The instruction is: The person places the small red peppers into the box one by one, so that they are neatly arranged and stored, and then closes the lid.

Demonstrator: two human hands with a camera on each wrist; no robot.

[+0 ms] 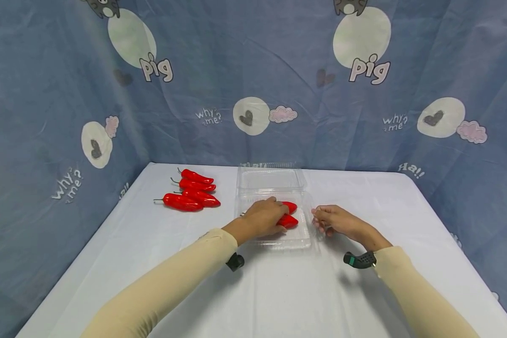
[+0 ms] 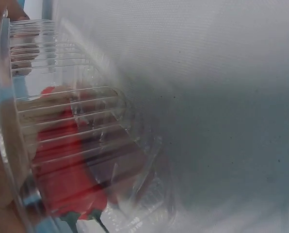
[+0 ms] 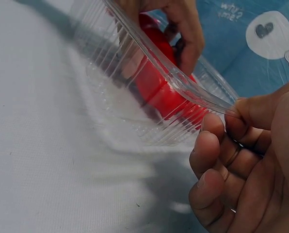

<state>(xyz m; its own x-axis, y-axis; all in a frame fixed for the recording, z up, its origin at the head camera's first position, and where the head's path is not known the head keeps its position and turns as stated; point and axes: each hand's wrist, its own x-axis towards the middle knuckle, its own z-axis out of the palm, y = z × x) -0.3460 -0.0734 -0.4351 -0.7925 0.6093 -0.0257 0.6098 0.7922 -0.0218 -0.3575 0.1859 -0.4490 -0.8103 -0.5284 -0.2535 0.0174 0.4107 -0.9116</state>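
Two peppers (image 1: 289, 221) (red) between left fingers (image 1: 280, 207)

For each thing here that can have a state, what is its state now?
Clear container: open
Lid: folded back
Two red peppers: inside container, partly hidden
Four other peppers: lying outside container, unheld
Left hand: gripping the inside peppers
Right hand: pinching the container

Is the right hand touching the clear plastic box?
Touching. The right wrist view shows the right hand with its grip pinching the clear plastic box at the rim.
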